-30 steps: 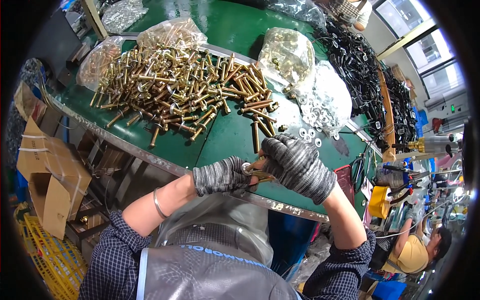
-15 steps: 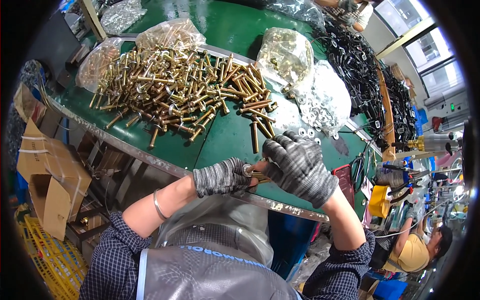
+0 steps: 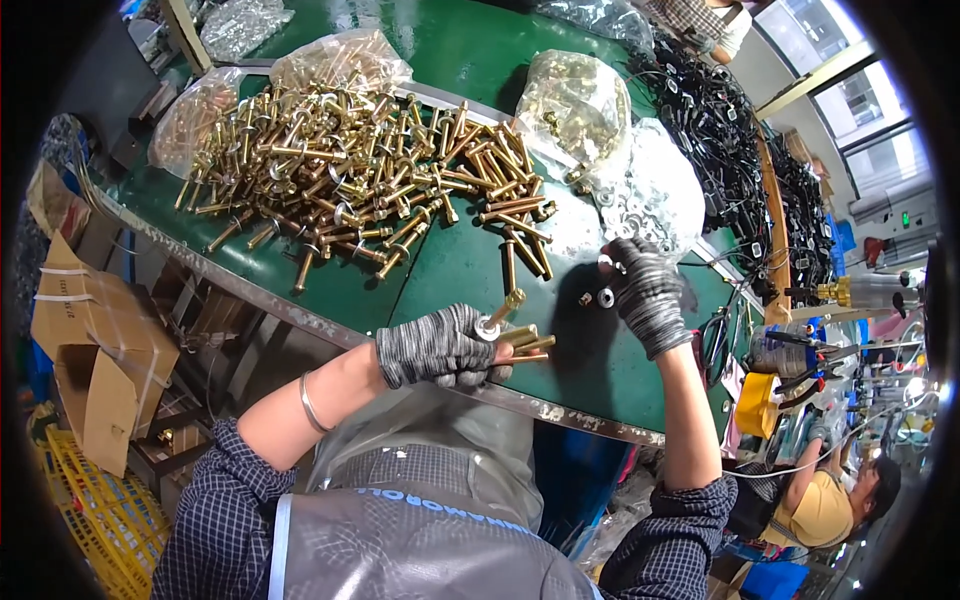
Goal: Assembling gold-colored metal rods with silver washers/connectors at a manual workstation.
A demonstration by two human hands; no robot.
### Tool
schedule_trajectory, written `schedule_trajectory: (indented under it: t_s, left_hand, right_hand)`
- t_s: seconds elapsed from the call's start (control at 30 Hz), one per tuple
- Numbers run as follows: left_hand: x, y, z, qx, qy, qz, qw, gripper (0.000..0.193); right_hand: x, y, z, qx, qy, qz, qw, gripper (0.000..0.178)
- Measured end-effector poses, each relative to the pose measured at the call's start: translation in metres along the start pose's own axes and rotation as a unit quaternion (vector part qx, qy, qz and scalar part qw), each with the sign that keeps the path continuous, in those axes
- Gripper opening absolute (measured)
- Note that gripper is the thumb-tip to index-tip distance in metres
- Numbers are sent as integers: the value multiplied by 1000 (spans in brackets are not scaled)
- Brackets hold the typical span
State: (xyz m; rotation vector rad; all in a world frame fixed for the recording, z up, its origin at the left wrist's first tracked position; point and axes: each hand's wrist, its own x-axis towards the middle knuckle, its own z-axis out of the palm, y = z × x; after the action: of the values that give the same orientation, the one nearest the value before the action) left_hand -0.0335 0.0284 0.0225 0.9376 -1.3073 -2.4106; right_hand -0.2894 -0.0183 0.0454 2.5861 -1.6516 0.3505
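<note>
My left hand, in a grey striped glove, is closed around several brass-coloured bolts whose ends stick out to the right. A pale washer sits around one bolt that points up from this hand. To the right, my gloved right hand is over the table with its fingers curled in, and pale washer edges show at its fingertips. Beside it are a single washer and a small brass nut. Loose washers lie just beyond the right hand.
A large heap of bolts covers the green table's left side. A clear bag of brass nuts stands behind the washers. Black cables pile up at the far right. Scissors lie by the right edge. A co-worker sits at right.
My right hand has left the bolts at my left hand and moved right, to the washers. A washer and nut now show beside it. The left hand still holds its bolts.
</note>
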Motion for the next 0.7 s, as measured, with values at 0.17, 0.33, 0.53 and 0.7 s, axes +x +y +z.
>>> schedule_trajectory:
  t_s: [0.17,0.33,0.53,0.7]
  left_hand:
    - [-8,3,3,-63,-3,11,998,28]
    - [-5,8,-1,-30,-31,-35,998,27]
    - [-9,12,1,2,16,-15,1000,26]
    - [-9,14,4,43,35,3,998,26]
  right_hand:
    - [4,11,4,-38,-52,61,996,18]
    - [5,13,6,3,-127,119,985,17]
    - [7,-52,-32,543,-119,126,822,20]
    - [14,-72,-40,606,-204,108,761,19]
